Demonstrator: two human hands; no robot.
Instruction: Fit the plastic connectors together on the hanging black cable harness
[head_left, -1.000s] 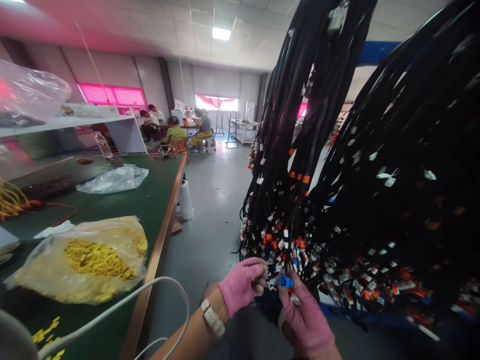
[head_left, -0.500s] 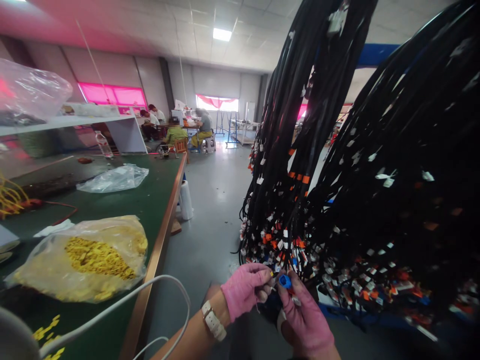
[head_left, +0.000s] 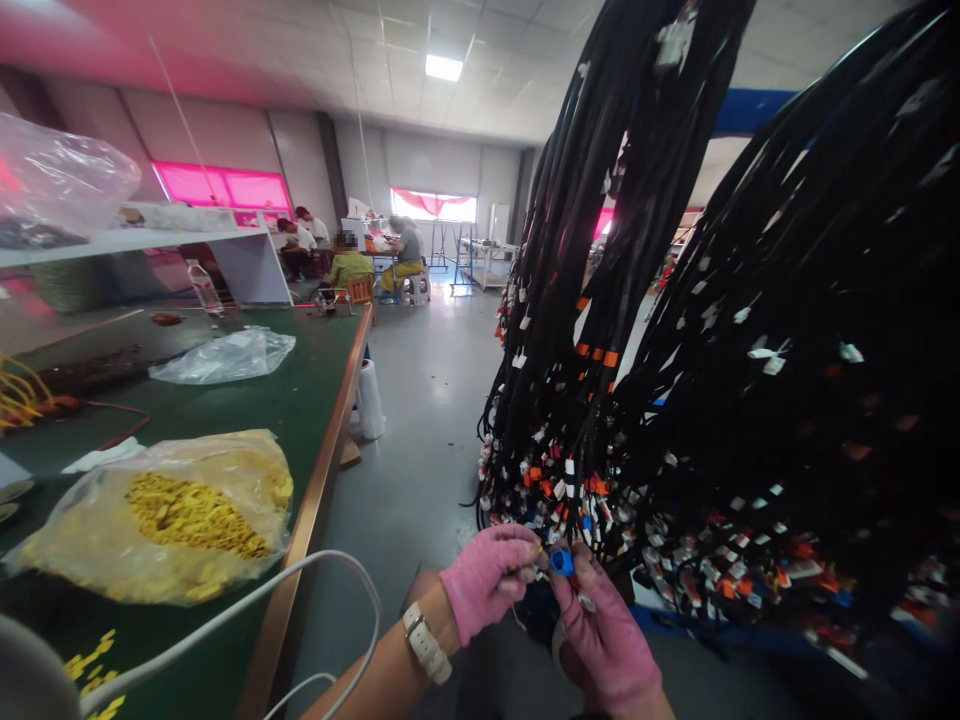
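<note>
My right hand (head_left: 604, 625), in a pink glove, pinches a blue connector (head_left: 562, 562) whose open end faces me. Close beside it on the left, my left hand (head_left: 491, 580) wears a matching glove, its thumb and fingers pressed together. A tiny bit of yellow shows at those fingertips, too small to name. Both hands are in front of the lower ends of a hanging bundle of black cables (head_left: 570, 300), which carry many white, orange and blue connectors and tags.
At left, a green-topped table (head_left: 322, 400) holds a clear bag of small yellow parts (head_left: 199, 515), with loose yellow pieces (head_left: 94, 670) nearer me. A white cable (head_left: 247, 610) loops past the table edge. More black cables (head_left: 787, 350) hang at right. Several people sit farther back.
The blue connector and my right hand have shifted slightly left, closer to my left fingertips. My left hand has barely moved.
</note>
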